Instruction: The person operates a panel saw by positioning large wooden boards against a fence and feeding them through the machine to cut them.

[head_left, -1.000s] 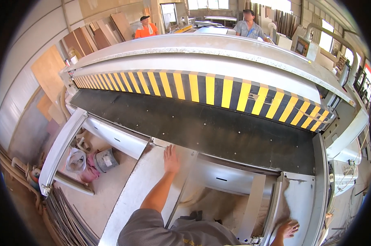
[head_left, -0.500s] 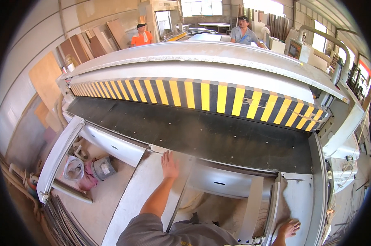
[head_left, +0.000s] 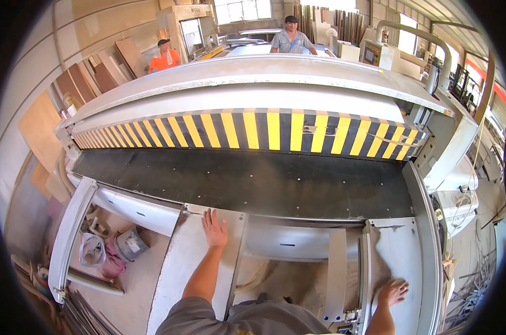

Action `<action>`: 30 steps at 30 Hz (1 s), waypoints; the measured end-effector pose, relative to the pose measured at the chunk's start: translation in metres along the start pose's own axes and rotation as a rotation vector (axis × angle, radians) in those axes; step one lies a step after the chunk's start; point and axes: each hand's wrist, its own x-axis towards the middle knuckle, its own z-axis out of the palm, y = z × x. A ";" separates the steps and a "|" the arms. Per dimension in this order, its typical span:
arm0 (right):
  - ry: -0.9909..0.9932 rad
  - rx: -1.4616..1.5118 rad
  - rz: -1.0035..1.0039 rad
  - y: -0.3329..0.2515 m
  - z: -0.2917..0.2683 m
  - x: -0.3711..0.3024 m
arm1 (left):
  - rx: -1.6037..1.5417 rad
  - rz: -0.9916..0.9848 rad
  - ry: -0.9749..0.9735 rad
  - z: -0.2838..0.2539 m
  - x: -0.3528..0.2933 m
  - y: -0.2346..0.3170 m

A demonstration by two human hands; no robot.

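One pale plate (head_left: pixel 180 262) is lying beneath our left hand (head_left: pixel 214 231), its fingers spread apart; we are resting our right hand (head_left: pixel 394 291), fingers loosely bent, on a second plate (head_left: pixel 402 254); a black bed (head_left: pixel 242 180) is stretching beyond both hands.

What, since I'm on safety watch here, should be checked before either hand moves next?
1. Left hand apart from the striped guard: ok; it lies spread on the left metal support table, short of the black bed.
2. Right hand supported: ok; it rests on the right metal support table.
3. Striped guard's surface intact: not ok; brownish strips mar its stripes toward the right end.
4. Co-workers away from the near side: ok; the person in grey and the person in orange stand beyond the striped guard.
5. Control panel showing a safe state: cannot tell; it is too small to read.
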 end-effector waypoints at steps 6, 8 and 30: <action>0.046 0.038 -0.005 0.000 0.000 -0.002 | -0.005 -0.001 -0.019 0.000 0.002 0.000; 0.035 0.037 0.012 0.000 0.000 -0.001 | -0.033 0.061 0.031 -0.002 0.002 0.001; 0.067 0.075 -0.016 0.000 0.001 -0.002 | -0.005 0.002 -0.026 -0.006 0.001 0.004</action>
